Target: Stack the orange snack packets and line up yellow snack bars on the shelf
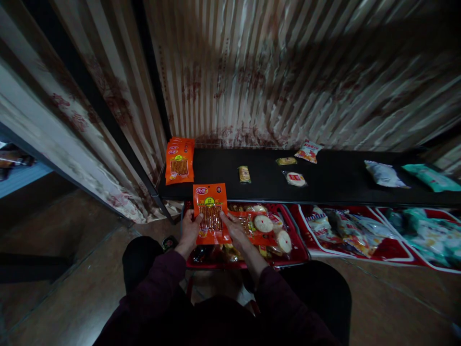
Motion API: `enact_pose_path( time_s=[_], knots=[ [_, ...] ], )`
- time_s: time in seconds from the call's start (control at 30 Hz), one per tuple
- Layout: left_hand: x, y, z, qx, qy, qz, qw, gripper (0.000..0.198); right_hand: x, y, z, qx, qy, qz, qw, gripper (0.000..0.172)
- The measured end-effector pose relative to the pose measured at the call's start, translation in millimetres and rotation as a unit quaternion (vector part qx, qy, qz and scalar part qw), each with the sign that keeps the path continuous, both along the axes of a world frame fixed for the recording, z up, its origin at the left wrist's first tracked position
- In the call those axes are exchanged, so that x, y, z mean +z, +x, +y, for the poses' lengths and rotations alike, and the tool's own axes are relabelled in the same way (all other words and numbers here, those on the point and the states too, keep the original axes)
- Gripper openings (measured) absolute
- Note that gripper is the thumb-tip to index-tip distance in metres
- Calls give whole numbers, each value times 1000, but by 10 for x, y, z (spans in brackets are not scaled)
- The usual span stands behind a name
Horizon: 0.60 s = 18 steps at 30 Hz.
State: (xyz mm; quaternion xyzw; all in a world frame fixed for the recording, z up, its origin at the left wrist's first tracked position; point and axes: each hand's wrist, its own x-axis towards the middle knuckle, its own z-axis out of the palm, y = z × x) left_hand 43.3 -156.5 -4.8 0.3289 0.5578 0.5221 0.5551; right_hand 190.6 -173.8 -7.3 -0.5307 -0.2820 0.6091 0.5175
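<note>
Between my two hands is an orange snack packet (211, 206) with a clear window showing brown strips. My left hand (190, 229) grips its left edge and my right hand (233, 227) its right edge, above a red basket (300, 247). Inside that basket lie another orange packet (257, 236), round white wrapped crackers (263, 223) and small yellow-wrapped snacks. On the black shelf (216, 166) ahead, a stack of matching orange packets (179, 161) sits at the left end.
Along the shelf lie small yellow packets (244, 174), a round wrapped cracker (295, 179), a white-and-orange bag (308, 151), a pale bag (385, 174) and a green bag (431, 178). More snack-filled red baskets (392, 250) stand to the right. Black posts (153, 72) and striped curtains (223, 72) rise behind.
</note>
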Motion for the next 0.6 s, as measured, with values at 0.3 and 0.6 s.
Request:
enact_pose_path(
  time_s=[0.3,0.6],
  knots=[
    [-82,-175,131,23,26,31,999,17,82,-198,169,35,20,8,999,40],
    [-73,-300,313,35,46,56,997,18,152,-316,342,45,41,-1,998,45]
  ],
)
